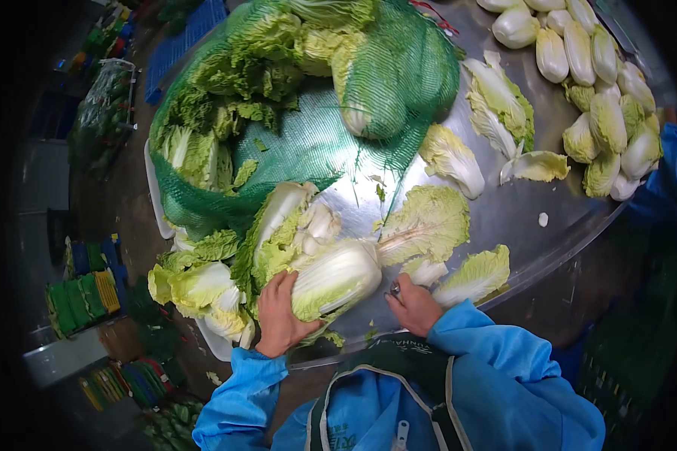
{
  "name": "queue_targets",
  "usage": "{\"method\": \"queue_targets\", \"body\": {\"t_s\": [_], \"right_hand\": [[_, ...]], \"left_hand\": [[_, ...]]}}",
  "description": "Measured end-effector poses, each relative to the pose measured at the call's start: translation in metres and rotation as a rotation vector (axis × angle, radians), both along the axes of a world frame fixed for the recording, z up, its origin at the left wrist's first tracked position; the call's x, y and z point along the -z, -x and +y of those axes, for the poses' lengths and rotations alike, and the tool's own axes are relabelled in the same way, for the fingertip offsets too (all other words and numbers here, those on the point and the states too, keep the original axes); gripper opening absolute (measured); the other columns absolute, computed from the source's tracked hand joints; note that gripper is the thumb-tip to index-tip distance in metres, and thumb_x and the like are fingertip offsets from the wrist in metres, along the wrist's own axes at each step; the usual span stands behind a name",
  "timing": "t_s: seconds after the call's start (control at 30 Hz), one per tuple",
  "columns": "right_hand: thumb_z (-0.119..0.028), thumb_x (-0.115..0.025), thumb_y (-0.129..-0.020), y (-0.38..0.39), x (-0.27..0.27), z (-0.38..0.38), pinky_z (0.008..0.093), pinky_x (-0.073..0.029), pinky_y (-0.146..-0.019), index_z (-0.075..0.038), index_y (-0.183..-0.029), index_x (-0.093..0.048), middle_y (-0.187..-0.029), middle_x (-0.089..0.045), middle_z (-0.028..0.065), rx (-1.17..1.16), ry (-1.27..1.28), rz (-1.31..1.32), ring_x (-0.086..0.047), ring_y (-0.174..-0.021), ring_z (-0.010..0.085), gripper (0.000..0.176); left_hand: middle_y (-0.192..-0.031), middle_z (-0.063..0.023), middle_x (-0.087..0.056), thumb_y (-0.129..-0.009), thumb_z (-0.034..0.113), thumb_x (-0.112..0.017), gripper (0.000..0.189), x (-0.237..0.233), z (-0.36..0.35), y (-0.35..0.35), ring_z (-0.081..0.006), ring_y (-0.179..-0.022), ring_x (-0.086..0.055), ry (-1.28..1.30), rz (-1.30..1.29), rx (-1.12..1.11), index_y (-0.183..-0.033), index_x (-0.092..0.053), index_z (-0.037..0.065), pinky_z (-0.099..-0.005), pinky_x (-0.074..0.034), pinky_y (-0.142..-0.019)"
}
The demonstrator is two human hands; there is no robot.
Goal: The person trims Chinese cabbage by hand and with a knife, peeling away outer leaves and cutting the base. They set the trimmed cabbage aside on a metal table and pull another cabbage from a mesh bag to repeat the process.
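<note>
A napa cabbage (338, 282) lies on its side on the metal table, its white base pointing to the right. My left hand (280, 312) grips its leafy end, thumb and fingers spread around it. Close to the base, my right hand (415, 304) is closed on a small metal tool (395, 288), most of which is hidden in the fist. A loose outer leaf (428, 225) lies against the base, and another leaf (474, 276) rests beside my right wrist. Behind my left hand, more cabbage leaves (278, 225) are heaped up.
A green mesh bag (293, 154) with cabbages and leaves covers the table's far left. Trimmed cabbages (607, 124) are piled at the right. Cut leaves (496, 105) lie between them on the metal table (534, 248). Colored crates (83, 301) stand on the floor at left.
</note>
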State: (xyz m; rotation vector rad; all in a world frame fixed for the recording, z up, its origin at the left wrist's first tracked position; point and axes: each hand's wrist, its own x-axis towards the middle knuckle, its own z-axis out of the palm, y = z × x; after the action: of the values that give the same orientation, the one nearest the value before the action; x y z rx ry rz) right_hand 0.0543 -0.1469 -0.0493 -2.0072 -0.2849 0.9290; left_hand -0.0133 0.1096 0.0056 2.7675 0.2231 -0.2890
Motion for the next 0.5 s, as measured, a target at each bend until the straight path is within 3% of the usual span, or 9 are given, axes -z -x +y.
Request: {"method": "queue_targets", "body": {"t_s": [0.17,0.33,0.4,0.5], "right_hand": [[-0.020,-0.053,-0.087,0.002,-0.003,0.013,0.0506,-0.045,-0.065,-0.001,-0.100,-0.039,-0.082,-0.058,0.0273,0.035,-0.016,-0.006,-0.057,-0.077,0.0447,0.028],[-0.018,-0.054,-0.085,0.000,0.011,0.025,0.0516,-0.044,-0.063,-0.001,-0.098,-0.038,-0.079,-0.057,0.0260,0.025,-0.003,-0.084,-0.057,-0.073,0.0442,0.027],[-0.013,-0.054,-0.086,-0.004,0.016,0.027,0.0508,-0.042,-0.060,-0.001,-0.093,-0.037,-0.071,-0.056,0.0265,0.027,-0.038,-0.204,-0.055,-0.067,0.0457,0.023],[-0.014,-0.055,-0.085,-0.011,0.022,0.029,0.0513,-0.042,-0.060,-0.002,-0.094,-0.037,-0.073,-0.057,0.0267,0.003,-0.052,-0.147,-0.055,-0.068,0.0458,0.023]], "left_hand": [[-0.116,-0.0169,-0.051,-0.045,0.016,-0.078,0.089,0.009,0.008,-0.004,-0.0342,-0.109,-0.049,0.139,-0.017,-0.069,-0.126,-0.044,0.002,-0.0385,-0.040,-0.094],[-0.117,-0.0175,-0.051,-0.045,0.018,-0.080,0.091,0.013,0.013,-0.009,-0.0355,-0.108,-0.049,0.178,0.012,-0.111,-0.127,-0.044,0.004,-0.0406,-0.041,-0.093],[-0.117,-0.0172,-0.051,-0.045,0.018,-0.080,0.091,0.014,0.016,-0.010,-0.0354,-0.108,-0.050,0.195,0.026,-0.123,-0.127,-0.043,0.004,-0.0404,-0.041,-0.093],[-0.116,-0.0171,-0.052,-0.045,0.018,-0.080,0.091,0.020,0.022,-0.013,-0.0352,-0.107,-0.050,0.210,-0.006,-0.094,-0.128,-0.044,0.005,-0.0405,-0.042,-0.092]]}}
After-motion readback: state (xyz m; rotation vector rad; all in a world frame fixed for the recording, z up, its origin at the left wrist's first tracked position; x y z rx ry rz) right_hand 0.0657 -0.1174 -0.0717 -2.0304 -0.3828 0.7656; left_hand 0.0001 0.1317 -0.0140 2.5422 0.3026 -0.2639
